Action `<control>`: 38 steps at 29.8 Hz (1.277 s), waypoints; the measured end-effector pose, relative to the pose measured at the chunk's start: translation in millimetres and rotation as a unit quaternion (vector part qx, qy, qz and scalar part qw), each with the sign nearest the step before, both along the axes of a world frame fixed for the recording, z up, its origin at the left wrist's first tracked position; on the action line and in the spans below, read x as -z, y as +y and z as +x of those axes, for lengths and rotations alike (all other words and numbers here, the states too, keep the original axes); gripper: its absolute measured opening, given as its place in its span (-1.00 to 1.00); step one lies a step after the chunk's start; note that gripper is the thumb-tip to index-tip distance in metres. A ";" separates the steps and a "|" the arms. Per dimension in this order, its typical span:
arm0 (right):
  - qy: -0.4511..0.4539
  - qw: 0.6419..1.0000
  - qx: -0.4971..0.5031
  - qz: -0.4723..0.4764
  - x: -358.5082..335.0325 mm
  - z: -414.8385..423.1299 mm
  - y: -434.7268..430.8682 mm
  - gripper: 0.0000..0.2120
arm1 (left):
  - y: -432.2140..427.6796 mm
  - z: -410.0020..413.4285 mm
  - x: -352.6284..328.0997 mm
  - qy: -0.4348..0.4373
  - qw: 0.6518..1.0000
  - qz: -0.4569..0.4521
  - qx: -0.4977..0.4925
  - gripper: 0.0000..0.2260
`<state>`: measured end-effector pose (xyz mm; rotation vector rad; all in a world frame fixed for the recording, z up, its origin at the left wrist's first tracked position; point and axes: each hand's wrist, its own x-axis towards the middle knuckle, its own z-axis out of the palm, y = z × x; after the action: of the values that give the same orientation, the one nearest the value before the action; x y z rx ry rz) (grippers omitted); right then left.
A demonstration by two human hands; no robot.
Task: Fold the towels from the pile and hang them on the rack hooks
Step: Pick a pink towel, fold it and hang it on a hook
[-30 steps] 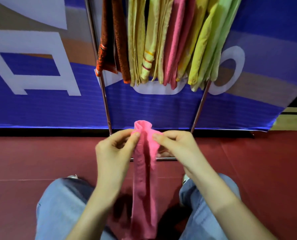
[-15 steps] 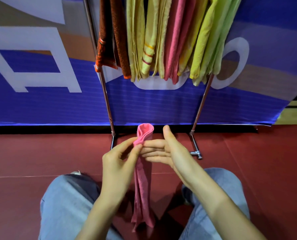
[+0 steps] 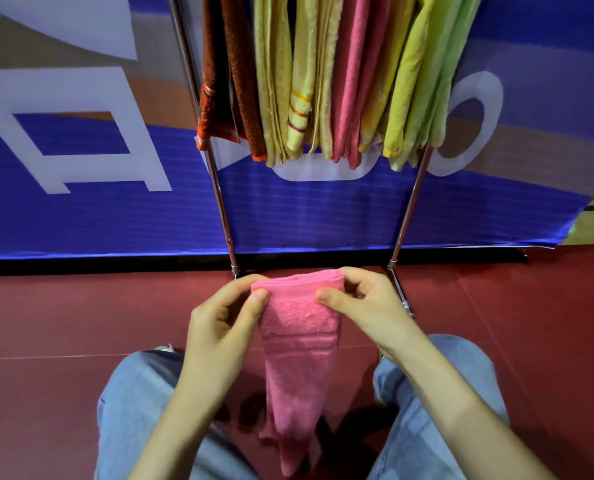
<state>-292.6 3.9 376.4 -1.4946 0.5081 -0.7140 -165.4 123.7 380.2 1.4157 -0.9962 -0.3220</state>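
A folded pink towel (image 3: 297, 341) hangs in front of me, its folded top edge held flat between both hands. My left hand (image 3: 219, 323) pinches the top left corner, and my right hand (image 3: 364, 306) pinches the top right corner. The towel narrows toward its lower end between my knees. Above, a metal rack (image 3: 219, 188) carries several hung towels: orange (image 3: 233, 81), pale yellow (image 3: 274, 81), pink (image 3: 351, 81) and lime green (image 3: 423, 81). The hooks are out of view.
A blue, white and tan banner (image 3: 81, 168) stands behind the rack. The floor (image 3: 530, 323) is dark red. My legs in blue jeans (image 3: 132, 410) frame the towel. The rack's right leg and foot (image 3: 402, 230) stand just behind my right hand.
The towel's top was bunched into a narrow roll in my left hand; now both hands grip it and have spread the folded edge wide. The view tilted slightly down.
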 end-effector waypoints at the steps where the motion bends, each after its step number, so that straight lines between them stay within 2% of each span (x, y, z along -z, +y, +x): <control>1: 0.001 1.000 -0.016 0.009 0.9 0.5 2.0 -0.77 | 0.5 1.5 1.1 0.008 1.000 -0.003 -0.009 -0.85; 6: 0.004 0.999 -0.022 0.037 8.4 1.4 7.5 -0.70 | 5.3 9.3 6.4 0.022 1.000 0.012 -0.017 -0.94; 8: -0.002 1.000 -0.002 0.030 9.0 1.4 8.5 -0.68 | 5.3 11.7 3.3 0.020 0.999 0.033 0.009 -0.84; 11: 0.005 1.000 0.004 0.012 8.1 5.5 12.1 -0.57 | -0.1 15.6 -9.1 -0.044 0.991 0.108 0.073 -0.71; 14: 0.010 1.000 -0.025 0.010 12.0 11.1 16.4 -0.54 | -9.9 14.0 -19.3 -0.108 0.970 0.167 0.141 -0.72; 20: -0.013 0.999 -0.044 0.020 15.1 13.3 20.8 -0.51 | -21.0 16.5 -24.8 -0.155 0.959 0.171 0.163 -0.70; 23: -0.014 0.999 -0.029 0.032 23.9 8.4 19.7 -0.55 | -23.9 15.1 -25.1 -0.191 0.955 0.177 0.143 -0.69; 26: -0.001 0.994 -0.071 0.079 41.3 4.6 19.7 -0.73 | -26.5 16.7 -36.9 -0.205 0.962 0.147 0.104 -0.70; 30: 0.080 0.983 -0.130 0.106 71.7 -2.6 18.8 -0.75 | -32.9 30.6 -74.2 -0.210 0.973 0.084 0.053 -0.85; 34: 0.157 0.974 -0.112 0.115 101.2 -6.3 16.6 -0.80 | -39.9 47.8 -111.5 -0.232 0.972 0.027 -0.001 -0.81; 38: 0.192 0.969 -0.096 0.124 124.6 -4.6 19.2 -0.84 | -42.2 73.2 -140.1 -0.272 0.960 0.005 -0.073 -0.85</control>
<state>-297.2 23.2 251.8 -1.4242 0.7067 -0.1979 -92.2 81.6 520.3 1.6159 -1.3194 0.1883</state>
